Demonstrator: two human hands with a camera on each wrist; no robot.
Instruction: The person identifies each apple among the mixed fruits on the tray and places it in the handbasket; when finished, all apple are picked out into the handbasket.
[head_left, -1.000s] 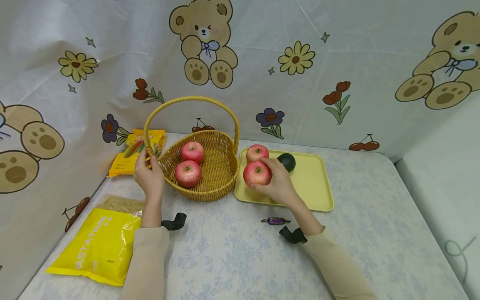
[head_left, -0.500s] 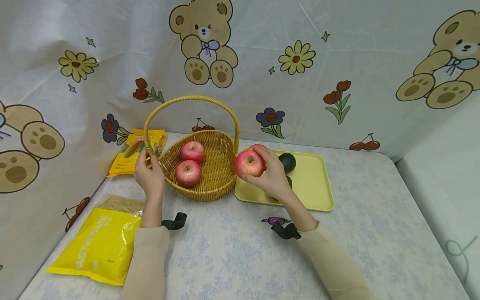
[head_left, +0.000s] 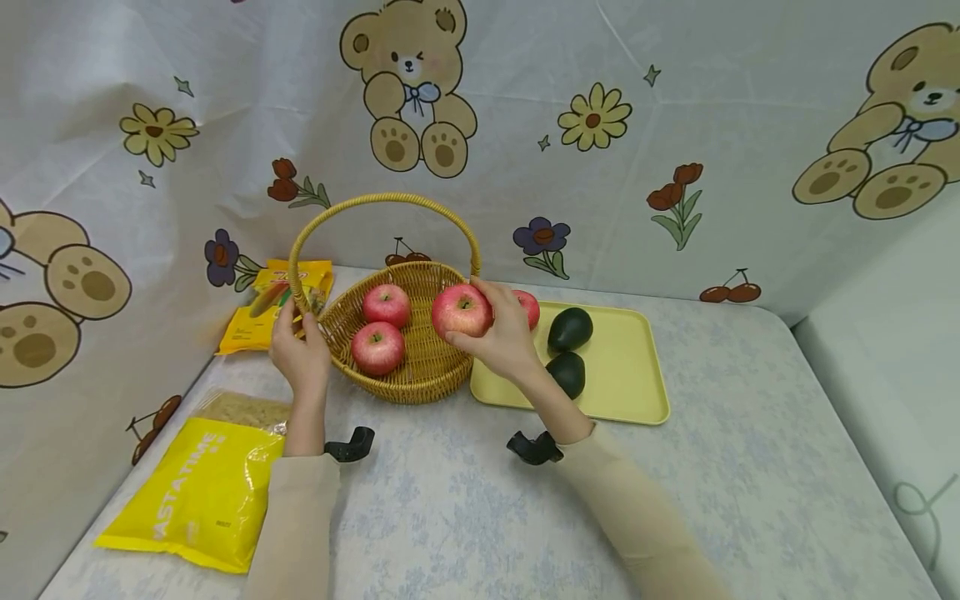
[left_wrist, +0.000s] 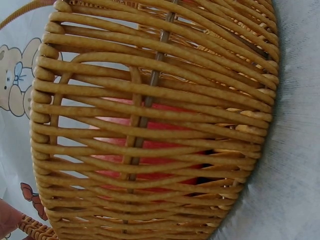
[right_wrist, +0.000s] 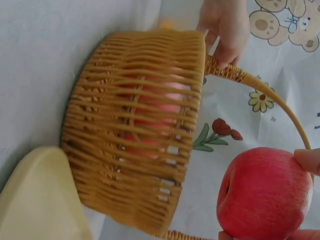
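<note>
Steadying the basket (head_left: 408, 392), it seems, your left hand (head_left: 302, 354) pinches its handle (head_left: 386, 198) low at nine o'clock; your right hand (head_left: 506, 333) grips an apple (head_left: 459, 312) by its sides, above the basket's three o'clock side, presumably held high for clearance.

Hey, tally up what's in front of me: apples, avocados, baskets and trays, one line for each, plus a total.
Apples: 4 (2 in the basket, 1 held in the right hand, 1 partly hidden behind that hand)
Avocados: 2
Baskets: 1
Trays: 1
Total: 8
</note>
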